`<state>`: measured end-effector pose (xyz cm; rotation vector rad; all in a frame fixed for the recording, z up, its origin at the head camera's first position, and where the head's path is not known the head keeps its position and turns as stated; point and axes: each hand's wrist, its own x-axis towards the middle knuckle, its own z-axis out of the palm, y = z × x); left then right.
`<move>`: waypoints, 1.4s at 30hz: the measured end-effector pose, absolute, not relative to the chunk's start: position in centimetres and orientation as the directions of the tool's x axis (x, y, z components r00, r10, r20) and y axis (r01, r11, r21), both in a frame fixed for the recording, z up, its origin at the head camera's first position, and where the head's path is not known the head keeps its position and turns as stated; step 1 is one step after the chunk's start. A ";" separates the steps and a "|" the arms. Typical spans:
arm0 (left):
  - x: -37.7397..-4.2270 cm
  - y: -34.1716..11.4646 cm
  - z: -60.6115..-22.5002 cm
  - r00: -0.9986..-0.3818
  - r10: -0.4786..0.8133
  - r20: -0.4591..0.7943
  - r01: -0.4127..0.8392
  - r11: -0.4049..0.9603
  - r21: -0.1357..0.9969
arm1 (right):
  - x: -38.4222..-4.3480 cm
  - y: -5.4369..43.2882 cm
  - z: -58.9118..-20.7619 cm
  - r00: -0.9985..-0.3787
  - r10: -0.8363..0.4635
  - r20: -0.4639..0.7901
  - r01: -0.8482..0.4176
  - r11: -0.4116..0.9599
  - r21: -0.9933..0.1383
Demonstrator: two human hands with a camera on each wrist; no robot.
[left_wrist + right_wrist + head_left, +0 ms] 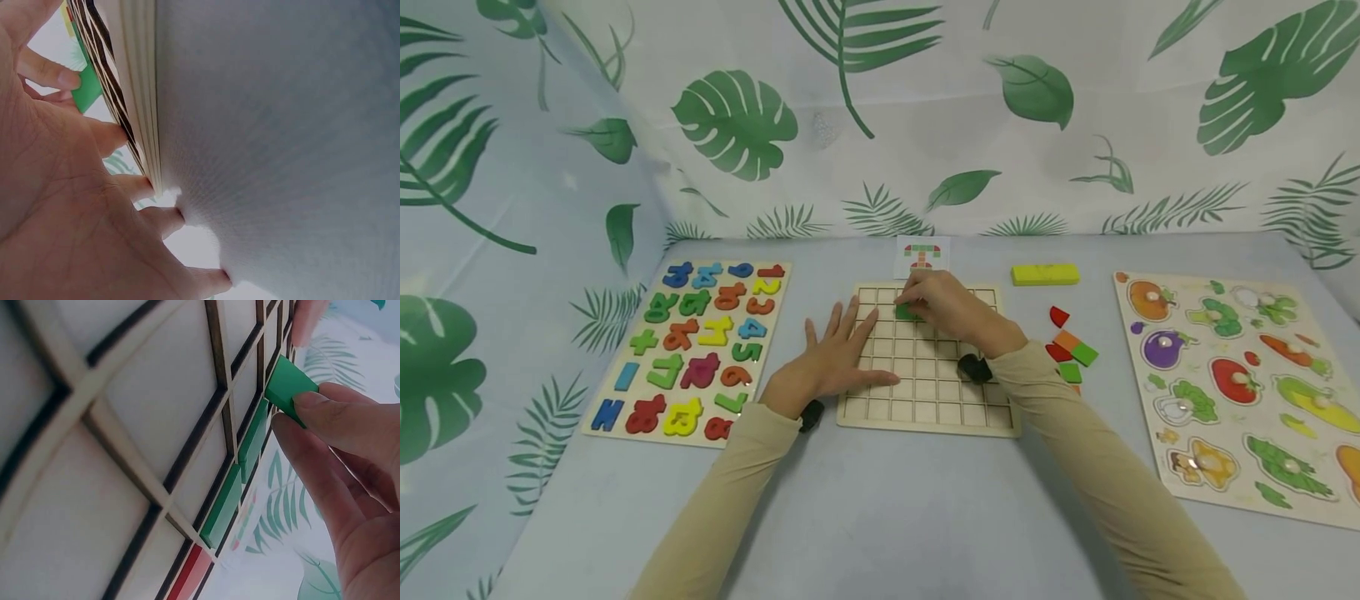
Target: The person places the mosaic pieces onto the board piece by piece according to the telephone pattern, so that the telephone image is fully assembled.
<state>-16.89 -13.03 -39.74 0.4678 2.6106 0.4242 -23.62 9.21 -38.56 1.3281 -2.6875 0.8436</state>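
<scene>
A wooden grid board [928, 417] lies in the middle of the table, divided into square cells. My right hand [951, 308] pinches a green square tile [287, 389] between thumb and fingers, tilted over cells near the board's far edge. In the right wrist view, two green tiles [222, 509] and a red tile [189, 573] sit in a row of cells along that edge. My left hand [831, 362] is spread at the board's left side, thumb and some fingers reaching over it. In the left wrist view, other fingertips touch the tablecloth [281, 156].
Behind the board lies a pattern card [922, 257]. To its right are a yellow block [1045, 274] and several loose tiles [1084, 354], red, orange and green. A number puzzle [778, 287] stands left, a vegetable puzzle [1157, 450] right. Leaf-print curtain [895, 150] rises behind.
</scene>
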 end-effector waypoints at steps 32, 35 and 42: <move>-16.6 -13.0 -39.5 -0.838 0.394 -0.376 0.252 0.893 0.373 | -23.1 8.3 -37.9 -0.699 -0.708 0.102 -0.682 0.616 -0.393; -16.7 -12.9 -39.6 -0.836 0.404 -0.371 0.259 0.887 0.382 | -23.0 8.3 -37.9 -0.705 -0.702 0.105 -0.679 0.625 -0.385; -16.7 -13.0 -39.5 -0.840 0.390 -0.378 0.254 0.897 0.361 | -22.9 8.0 -37.8 -0.712 -0.695 0.100 -0.673 0.635 -0.378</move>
